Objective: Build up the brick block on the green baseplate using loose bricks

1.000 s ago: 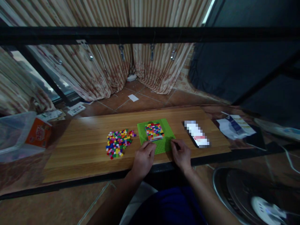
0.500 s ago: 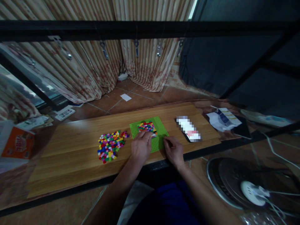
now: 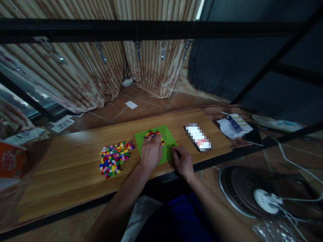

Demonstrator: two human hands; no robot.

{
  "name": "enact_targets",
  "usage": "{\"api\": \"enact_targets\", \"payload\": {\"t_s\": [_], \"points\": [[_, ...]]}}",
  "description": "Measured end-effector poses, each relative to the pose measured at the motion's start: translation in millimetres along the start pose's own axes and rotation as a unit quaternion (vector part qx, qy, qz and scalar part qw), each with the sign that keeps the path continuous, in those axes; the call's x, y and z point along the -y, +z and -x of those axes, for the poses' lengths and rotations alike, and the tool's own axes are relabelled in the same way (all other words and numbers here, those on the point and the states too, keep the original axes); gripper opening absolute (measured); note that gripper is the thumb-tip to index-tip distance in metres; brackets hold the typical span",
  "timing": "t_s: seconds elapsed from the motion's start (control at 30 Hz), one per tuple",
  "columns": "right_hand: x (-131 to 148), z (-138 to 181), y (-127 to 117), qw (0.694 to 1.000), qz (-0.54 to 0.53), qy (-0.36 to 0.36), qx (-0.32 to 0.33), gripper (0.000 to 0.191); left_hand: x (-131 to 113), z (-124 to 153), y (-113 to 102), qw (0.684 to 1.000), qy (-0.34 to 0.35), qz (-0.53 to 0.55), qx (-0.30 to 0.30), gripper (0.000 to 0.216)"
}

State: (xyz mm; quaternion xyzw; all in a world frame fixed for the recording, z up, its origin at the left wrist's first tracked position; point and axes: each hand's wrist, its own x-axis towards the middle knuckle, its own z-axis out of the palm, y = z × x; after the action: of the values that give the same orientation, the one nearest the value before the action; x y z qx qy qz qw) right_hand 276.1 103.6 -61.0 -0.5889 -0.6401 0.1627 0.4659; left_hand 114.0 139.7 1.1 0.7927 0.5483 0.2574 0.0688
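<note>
A green studded baseplate (image 3: pixel 172 137) lies on the wooden board, with a patch of small multicoloured building bricks (image 3: pixel 148 134) on its middle. My left hand (image 3: pixel 151 151) lies over that patch, its fingers stretched forward and covering much of it. Whether a loose brick is under the fingertips is hidden. At the plate's right edge, my right hand (image 3: pixel 183 160) has its fingers curled, with thumb and forefinger closed on the edge. To the left of the plate is a loose pile of mixed-colour bricks (image 3: pixel 114 159).
A phone (image 3: pixel 198 137) with a lit, blurred screen lies right of the plate on the wooden board (image 3: pixel 73 164). Beyond the board's right end are crumpled papers (image 3: pixel 234 126). A white power strip (image 3: pixel 266 201) sits at lower right, an orange box (image 3: pixel 11 159) at far left.
My left hand has gone from a pinch at the patch's near edge to lying flatter across the bricks. My right hand stays at the plate's edge. The whole view has shifted slightly.
</note>
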Motion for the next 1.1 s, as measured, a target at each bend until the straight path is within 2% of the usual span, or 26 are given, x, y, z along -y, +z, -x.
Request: {"api": "enact_targets", "payload": {"t_s": [0.13, 0.3, 0.53, 1.1], "points": [[0.1, -0.2, 0.1, 1.000, -0.007, 0.002, 0.003, 0.023, 2.7, -0.2, 3.7, 1.000, 0.003, -0.001, -0.009, 0.035], [1.0, -0.5, -0.8, 1.000, -0.007, 0.004, 0.004, 0.022, 4.9, 5.9, 6.8, 0.999, 0.029, -0.030, -0.034, 0.015], [0.5, -0.6, -0.7, 1.000, -0.004, 0.000, 0.001, 0.023, 6.4, 14.0, 10.1, 0.995, 0.071, -0.051, -0.057, 0.023], [-0.4, 0.0, -0.8, 1.000, -0.003, -0.008, 0.006, 0.019, 10.0, 18.2, 22.9, 0.980, 0.119, -0.065, -0.144, 0.017]]}}
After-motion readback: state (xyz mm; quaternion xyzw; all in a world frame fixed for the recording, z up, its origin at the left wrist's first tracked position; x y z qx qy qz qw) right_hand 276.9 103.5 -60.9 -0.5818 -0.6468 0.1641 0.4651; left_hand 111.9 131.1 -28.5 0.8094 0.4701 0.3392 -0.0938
